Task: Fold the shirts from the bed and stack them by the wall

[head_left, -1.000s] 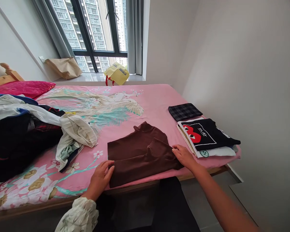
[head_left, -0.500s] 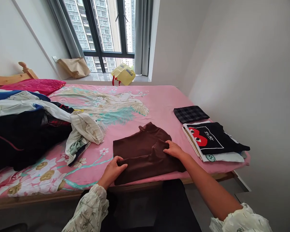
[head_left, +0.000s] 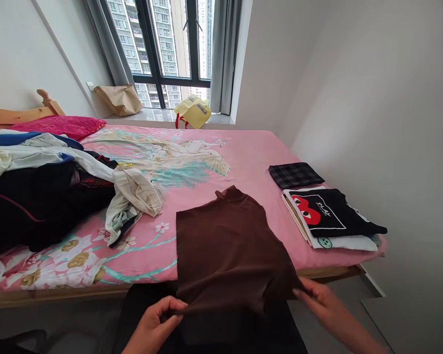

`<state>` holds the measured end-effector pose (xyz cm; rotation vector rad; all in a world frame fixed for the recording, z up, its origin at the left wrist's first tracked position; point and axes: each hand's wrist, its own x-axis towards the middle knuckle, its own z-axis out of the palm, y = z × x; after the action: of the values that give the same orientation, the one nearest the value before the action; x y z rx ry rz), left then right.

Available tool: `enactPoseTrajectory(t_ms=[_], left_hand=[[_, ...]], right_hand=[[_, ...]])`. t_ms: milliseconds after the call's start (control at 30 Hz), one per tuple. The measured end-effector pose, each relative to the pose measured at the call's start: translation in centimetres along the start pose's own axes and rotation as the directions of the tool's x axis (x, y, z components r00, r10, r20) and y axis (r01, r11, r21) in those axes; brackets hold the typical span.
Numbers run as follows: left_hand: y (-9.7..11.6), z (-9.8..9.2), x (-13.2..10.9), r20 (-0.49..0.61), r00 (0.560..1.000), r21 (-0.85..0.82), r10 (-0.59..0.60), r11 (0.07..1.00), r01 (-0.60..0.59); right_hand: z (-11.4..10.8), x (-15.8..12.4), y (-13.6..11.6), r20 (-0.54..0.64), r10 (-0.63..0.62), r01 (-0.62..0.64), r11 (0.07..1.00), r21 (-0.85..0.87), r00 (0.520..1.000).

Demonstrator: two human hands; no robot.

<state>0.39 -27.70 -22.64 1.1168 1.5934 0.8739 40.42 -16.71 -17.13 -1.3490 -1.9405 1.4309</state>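
I've now unfolded the brown shirt [head_left: 229,246] past the bed [head_left: 251,152] edge, left hand [head_left: 153,324] and right hand [head_left: 323,305] each pinching a near corner.

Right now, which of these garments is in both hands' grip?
The dark brown top: the left hand and right hand pinch its near edge. Neither touches the folded plaid garment, the black PLAY shirt or the heaped clothes.

Brown garment [head_left: 231,246] spread over edge of pink bed [head_left: 251,157], near side creased.
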Motion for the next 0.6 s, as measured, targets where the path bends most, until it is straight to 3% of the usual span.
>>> enactPoseTrajectory(t_ms=[133,233,333,433,500,600], left_hand=[[-3.1,1.6,-1.2,-0.11,0.99,0.13,0.088,0.989,-0.073],[-4.5,3.2,-1.3,-0.173,0.979,0.161,0.106,0.984,-0.078],[-5.5,5.2,-1.2,-0.228,0.97,-0.048,-0.08,0.996,0.071],[-5.8,6.9,-1.1,-0.172,0.945,-0.423,-0.278,0.887,0.184],[-5.6,7.6,-1.1,-0.16,0.93,-0.601,-0.331,0.78,0.174],[-5.6,8.2,-1.2,-0.215,0.886,-0.673,-0.41,0.72,0.17]], right_hand=[[3.3,-2.5,4.3,-0.051,0.052,-0.06,0.986,-0.157,0.997],[4.5,-3.4,7.6,-0.1,0.05,-0.074,0.965,-0.252,0.994],[4.3,-4.2,10.1,-0.124,0.036,-0.076,0.939,-0.335,0.992],[3.8,-4.6,10.9,-0.103,0.021,-0.06,0.918,-0.392,0.994],[3.7,-4.2,10.3,-0.074,0.01,-0.041,0.901,-0.431,0.997],[4.1,-2.4,7.5,-0.038,-0.02,-0.002,0.869,-0.496,0.999]])
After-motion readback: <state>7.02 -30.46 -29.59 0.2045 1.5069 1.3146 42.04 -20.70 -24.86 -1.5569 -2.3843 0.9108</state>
